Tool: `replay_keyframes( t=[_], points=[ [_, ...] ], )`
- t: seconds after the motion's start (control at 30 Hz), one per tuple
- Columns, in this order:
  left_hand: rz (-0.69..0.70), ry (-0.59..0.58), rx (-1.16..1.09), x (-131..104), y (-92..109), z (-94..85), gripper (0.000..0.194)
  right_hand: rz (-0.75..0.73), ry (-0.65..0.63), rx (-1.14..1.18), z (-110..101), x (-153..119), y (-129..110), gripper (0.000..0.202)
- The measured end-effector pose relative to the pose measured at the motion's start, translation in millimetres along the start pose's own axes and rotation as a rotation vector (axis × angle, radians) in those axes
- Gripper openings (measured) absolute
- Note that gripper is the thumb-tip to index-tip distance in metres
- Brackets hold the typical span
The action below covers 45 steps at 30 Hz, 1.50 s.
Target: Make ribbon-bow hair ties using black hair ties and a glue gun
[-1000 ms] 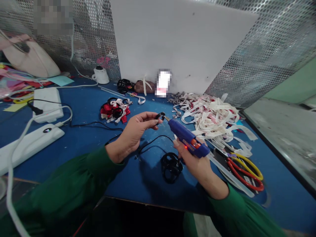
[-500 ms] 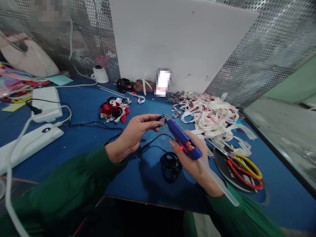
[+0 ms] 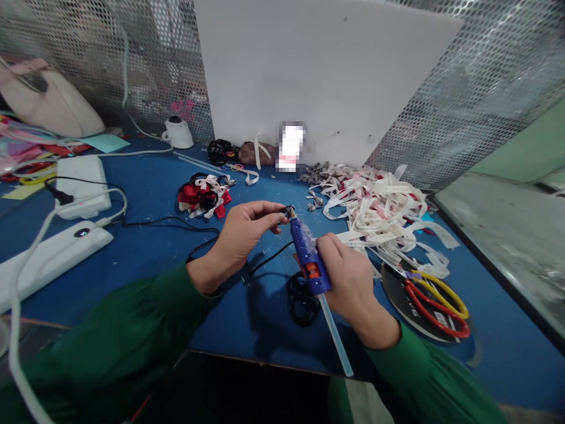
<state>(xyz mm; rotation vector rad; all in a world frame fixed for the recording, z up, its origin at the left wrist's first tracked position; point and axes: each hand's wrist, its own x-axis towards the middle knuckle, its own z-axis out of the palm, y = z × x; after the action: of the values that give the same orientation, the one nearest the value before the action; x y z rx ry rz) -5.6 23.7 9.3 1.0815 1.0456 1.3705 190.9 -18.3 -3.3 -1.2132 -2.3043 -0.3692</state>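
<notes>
My left hand (image 3: 247, 238) pinches a small black hair tie (image 3: 288, 211) between thumb and fingertips, above the blue table. Wrapped around a blue glue gun (image 3: 308, 250) is my right hand (image 3: 348, 277); the gun's metal nozzle meets the hair tie, though I cannot tell if glue is coming out. A clear glue stick (image 3: 336, 338) sticks out of the gun's back end. Below the gun lies a bundle of black hair ties (image 3: 302, 303), partly hidden by it. Left of my hands sits a pile of red and pale bows on black ties (image 3: 205, 196).
White and grey ribbon pieces (image 3: 379, 203) heap at the right. Red- and yellow-handled scissors (image 3: 441, 303) rest on a black disc. Power strips (image 3: 57, 253) and cables run along the left. A white cup (image 3: 179, 133) and a blurred phone (image 3: 291, 147) stand at the back.
My right hand has rolled over and turned the glue gun, so its back end swings left and the stick points more straight toward me. My left hand has moved slightly left.
</notes>
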Motion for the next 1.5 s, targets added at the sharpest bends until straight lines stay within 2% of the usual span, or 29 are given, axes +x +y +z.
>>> replay_keyframes(
  t=[0.4,0.63,0.8,0.97,1.1,1.2,1.33,1.5],
  points=[
    [0.009,-0.008,0.045,0.9,3.7,-3.3,0.014,-0.191,0.023,-0.238,-9.8,5.0,-0.1,0.017],
    [-0.001,0.048,0.014,2.9,2.0,-4.5,0.014,-0.207,-0.011,-0.184,-8.6,5.3,0.3,0.014],
    [-0.061,0.057,-0.060,7.0,-1.7,-6.5,0.017,0.001,-0.020,0.069,-4.4,1.1,4.1,0.007],
    [-0.148,0.060,-0.113,7.3,-2.4,-6.5,0.021,0.222,0.003,0.415,-3.7,0.7,2.9,0.023],
    [-0.143,0.028,-0.106,5.3,-2.2,-5.7,0.024,0.489,-0.019,0.796,-5.8,3.6,-0.7,0.028],
    [-0.135,0.007,-0.095,4.6,-4.2,-5.5,0.024,0.677,-0.042,0.999,-6.9,5.5,-0.3,0.033],
    [-0.150,-0.012,-0.083,4.0,-7.4,-4.8,0.026,0.758,-0.085,1.250,-6.9,6.0,1.7,0.040],
    [-0.129,-0.031,-0.085,4.5,-8.0,-4.2,0.027,0.817,-0.024,1.590,-4.6,8.1,2.0,0.030]
  ],
)
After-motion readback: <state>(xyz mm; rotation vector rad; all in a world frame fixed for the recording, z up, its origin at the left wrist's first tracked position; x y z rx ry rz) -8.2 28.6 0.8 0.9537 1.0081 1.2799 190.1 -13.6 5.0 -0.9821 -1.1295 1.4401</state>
